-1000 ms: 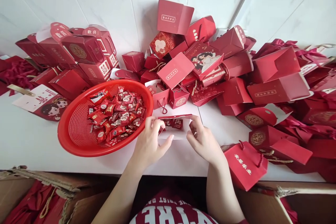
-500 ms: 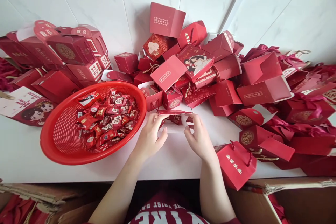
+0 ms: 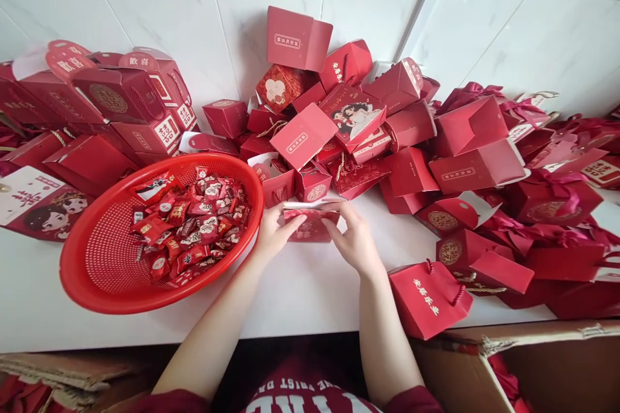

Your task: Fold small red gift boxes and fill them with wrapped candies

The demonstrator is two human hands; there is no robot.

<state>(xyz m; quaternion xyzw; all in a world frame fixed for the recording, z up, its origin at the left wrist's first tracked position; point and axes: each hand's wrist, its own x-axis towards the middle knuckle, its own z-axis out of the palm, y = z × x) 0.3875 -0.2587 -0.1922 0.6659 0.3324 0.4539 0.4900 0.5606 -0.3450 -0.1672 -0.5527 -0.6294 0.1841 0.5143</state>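
Head: left hand (image 3: 272,232), right hand (image 3: 355,239) gripping red box (image 3: 310,231), long axis running crosswise.

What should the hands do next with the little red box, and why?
Perhaps gently squeeze the top of the little red box together. The left hand and right hand already hold it from both sides, thumbs on its near side, and a pale top edge at the back seems to stand apart from the front.
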